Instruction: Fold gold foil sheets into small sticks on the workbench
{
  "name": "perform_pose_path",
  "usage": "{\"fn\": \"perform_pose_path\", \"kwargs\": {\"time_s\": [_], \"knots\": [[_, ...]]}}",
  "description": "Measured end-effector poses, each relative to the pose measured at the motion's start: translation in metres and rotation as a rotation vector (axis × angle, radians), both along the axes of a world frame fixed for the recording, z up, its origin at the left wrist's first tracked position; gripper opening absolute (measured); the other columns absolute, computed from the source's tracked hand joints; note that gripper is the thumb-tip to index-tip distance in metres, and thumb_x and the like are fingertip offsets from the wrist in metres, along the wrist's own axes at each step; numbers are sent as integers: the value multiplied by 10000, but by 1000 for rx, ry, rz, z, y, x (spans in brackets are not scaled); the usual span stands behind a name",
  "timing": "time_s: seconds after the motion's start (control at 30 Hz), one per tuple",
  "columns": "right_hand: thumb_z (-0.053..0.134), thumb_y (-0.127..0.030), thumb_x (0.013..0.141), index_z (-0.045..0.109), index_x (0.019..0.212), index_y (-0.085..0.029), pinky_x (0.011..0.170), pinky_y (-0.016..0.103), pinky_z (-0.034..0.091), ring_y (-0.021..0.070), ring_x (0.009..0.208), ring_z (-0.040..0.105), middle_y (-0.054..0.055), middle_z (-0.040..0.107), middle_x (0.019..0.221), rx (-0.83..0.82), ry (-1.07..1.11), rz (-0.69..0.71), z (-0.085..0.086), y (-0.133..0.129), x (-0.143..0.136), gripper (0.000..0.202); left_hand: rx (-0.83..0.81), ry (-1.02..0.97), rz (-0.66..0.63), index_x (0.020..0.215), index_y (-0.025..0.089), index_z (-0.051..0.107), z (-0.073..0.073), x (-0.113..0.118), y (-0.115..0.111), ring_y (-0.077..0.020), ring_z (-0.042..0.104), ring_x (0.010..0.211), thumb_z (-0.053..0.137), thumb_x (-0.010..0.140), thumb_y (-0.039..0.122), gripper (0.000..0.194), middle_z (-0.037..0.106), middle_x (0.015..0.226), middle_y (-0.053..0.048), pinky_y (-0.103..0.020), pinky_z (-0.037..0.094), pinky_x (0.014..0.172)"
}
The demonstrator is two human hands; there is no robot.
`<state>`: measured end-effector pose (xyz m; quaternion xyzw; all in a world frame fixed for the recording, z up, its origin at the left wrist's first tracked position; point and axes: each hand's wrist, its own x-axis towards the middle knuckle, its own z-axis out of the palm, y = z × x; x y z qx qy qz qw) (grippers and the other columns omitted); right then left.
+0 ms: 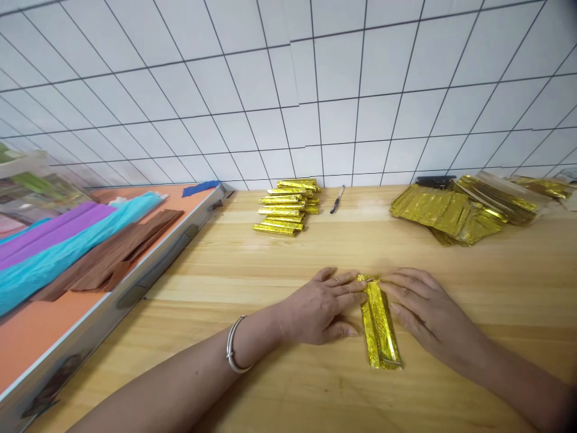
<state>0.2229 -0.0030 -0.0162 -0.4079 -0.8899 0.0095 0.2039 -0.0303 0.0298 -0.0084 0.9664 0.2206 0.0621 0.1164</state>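
A partly folded gold foil strip [381, 328] lies lengthwise on the table [193, 300]. At its nine o'clock, the left hand [318, 307] rests fingertips on the strip's far end, grip released, thumb apart. At three o'clock, the right hand [426, 310] has a loose, released grip, its fingertips at the far corner; contact is unclear. Farther off: folded gold strips [282, 210] and a pen [337, 199] at eleven, gold sheets [444, 210] at one.
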Motion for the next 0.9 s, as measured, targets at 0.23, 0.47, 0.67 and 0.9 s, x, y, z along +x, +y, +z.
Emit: {"fn": "perform_pose_path", "kwargs": {"time_s": [0.23, 0.47, 0.67, 0.9], "knots": [[403, -267, 908, 385, 1369, -207, 947, 456, 387, 260, 1278, 335, 53, 468, 1373, -66, -244, 37, -6, 0, -1, 465, 63, -29, -12, 1350, 157, 364, -4, 9, -13, -220, 243, 1362, 386, 915, 426, 512, 411, 1395, -124, -468, 182, 1093], [429, -215, 878, 372, 1376, -223, 927, 445, 377, 254, 1252, 379, 54, 474, 1370, -22, -283, 61, -8, 2, 4, 501, 98, -42, -85, 1317, 149, 418, -2, 13, -19, -167, 303, 1336, 379, 914, 277, 425, 443, 1380, -81, -377, 247, 1079], [421, -215, 885, 399, 1361, -222, 924, 433, 382, 245, 1243, 396, 58, 495, 1351, 17, -271, 43, -5, -1, 0, 477, 132, -21, -219, 1269, 171, 489, 5, 11, -19, -133, 388, 1280, 387, 902, 190, 381, 500, 1335, -52, -313, 332, 1035], [402, -253, 913, 446, 1329, -226, 934, 429, 382, 251, 1233, 399, 35, 487, 1360, 25, -295, -5, -6, -2, -3, 418, 107, 13, -271, 1211, 182, 547, 12, 12, -22, -173, 403, 1251, 389, 909, 209, 342, 463, 1367, -18, -311, 303, 1056]]}}
